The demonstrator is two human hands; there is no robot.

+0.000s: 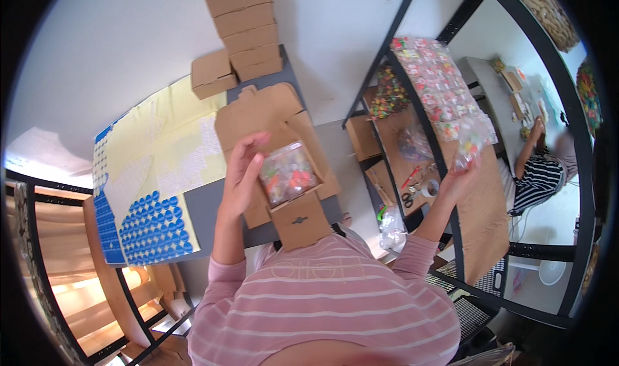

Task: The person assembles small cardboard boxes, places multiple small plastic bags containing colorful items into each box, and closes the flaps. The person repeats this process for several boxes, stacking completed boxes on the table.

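Note:
An open cardboard box [300,227] lies on the grey table in front of me, its lid folded back. Inside it is a clear plastic bag of colourful small pieces [290,176], mostly red, orange and green. My left hand [240,176] is beside the box's left wall, fingers apart and holding nothing. On the right, my right hand [461,179] reaches to the wooden shelf and grips a clear plastic packet [471,148] with colourful pieces in it. Just beyond it, many similar packets [429,76] lie in rows on the shelf.
Folded cardboard boxes [248,28] are stacked at the back of the table. Left of the box lie sheets of blue round stickers [158,227] and yellow backing paper [193,111]. Black shelf posts [425,108] stand at right; scissors [407,200] and tape [430,187] sit lower. A person [545,173] works beyond.

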